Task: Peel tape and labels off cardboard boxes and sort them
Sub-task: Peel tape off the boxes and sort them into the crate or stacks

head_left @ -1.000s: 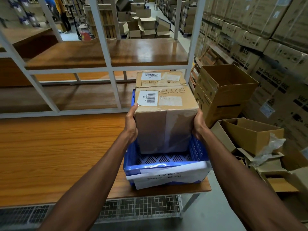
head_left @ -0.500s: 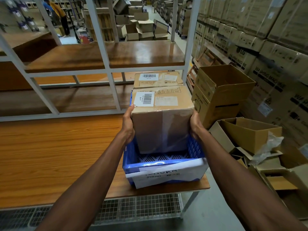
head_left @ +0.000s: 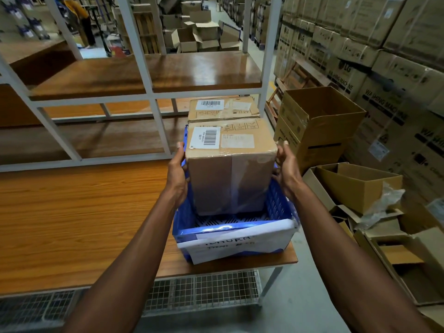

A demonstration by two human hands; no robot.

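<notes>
both hands make the grip: the left hand (head_left: 177, 175) is pressed flat against the left side of a sealed cardboard box (head_left: 230, 169) and the right hand (head_left: 286, 169) against its right side, fingers curled round the top edges, so the box is clamped between the two palms. the box is a plain brown block with square corners, upright, its lower part down inside a blue plastic crate (head_left: 276, 212); whether it touches the crate's slotted floor i cannot tell. clear glossy tape (head_left: 236, 183) runs down the front face and wrinkles near the bottom. on top sit a white barcode label (head_left: 207, 137) and, just beside it, a paler printed label (head_left: 237, 141). the crate has perforated walls and a white sheet of paper (head_left: 240, 246) with handwriting taped over its near rim. it stands at the right end of a wood-grain bench (head_left: 72, 224). behind it a second sealed box (head_left: 223, 109) with its own barcode sticker. open, empty cartons (head_left: 355, 186) lie on the floor to the right.
</notes>
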